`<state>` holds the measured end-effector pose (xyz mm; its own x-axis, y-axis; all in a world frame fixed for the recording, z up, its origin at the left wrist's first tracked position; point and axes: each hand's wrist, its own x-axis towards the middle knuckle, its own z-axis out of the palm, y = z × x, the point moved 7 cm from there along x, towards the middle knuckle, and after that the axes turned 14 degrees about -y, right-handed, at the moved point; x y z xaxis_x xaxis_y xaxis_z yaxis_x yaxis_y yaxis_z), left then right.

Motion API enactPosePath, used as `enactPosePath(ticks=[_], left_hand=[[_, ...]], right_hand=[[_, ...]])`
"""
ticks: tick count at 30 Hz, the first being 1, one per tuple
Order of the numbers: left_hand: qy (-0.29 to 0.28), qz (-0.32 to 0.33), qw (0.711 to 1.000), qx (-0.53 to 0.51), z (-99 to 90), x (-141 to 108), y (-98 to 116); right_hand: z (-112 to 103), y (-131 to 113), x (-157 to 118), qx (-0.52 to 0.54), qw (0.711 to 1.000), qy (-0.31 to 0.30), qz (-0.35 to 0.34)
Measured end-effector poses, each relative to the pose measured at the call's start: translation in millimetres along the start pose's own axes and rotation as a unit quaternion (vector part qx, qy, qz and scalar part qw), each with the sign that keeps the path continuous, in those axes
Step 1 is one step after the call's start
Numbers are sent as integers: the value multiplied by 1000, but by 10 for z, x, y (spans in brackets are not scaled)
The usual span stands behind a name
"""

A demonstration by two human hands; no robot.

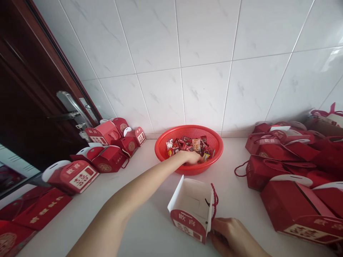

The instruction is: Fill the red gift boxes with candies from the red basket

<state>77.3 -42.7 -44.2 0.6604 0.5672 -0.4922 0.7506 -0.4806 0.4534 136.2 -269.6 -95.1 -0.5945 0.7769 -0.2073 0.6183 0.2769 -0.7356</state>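
Box [189, 213] open-top, red w/ wht inside.

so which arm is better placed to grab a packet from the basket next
Left, probably: the left grip is among the packets in the red basket; the right grip is at the open box.

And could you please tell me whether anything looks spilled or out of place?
Nothing looks spilled: the visible wrapped packets lie inside the red basket. The boxes on the right just crowd together at uneven angles.

A home, by the look of its tiled wall [206, 35] and panelled wooden door [24, 78].
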Motion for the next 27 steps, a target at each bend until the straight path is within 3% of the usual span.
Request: enactPosePath(ticks=[3, 7, 13, 19, 27], left_hand=[[-77, -40, 996, 34, 113, -20, -41], [-97, -57, 993, 47, 158, -63, -49], [-33, -11, 999, 11, -51, -172, -18], [58, 54, 987, -140, -395, -423, -182], [38, 75, 935, -345, -368, -524, -429]], right_hand=[[11, 0, -3, -2, 1000, -1, -7], [6, -11, -8, -7, 1000, 0, -6], [-4, -47, 2, -16, 1000, -17, 0], [-4, -32, -16, -30, 999, -20, 9], [9, -41, -15, -54, 998, -29, 14]])
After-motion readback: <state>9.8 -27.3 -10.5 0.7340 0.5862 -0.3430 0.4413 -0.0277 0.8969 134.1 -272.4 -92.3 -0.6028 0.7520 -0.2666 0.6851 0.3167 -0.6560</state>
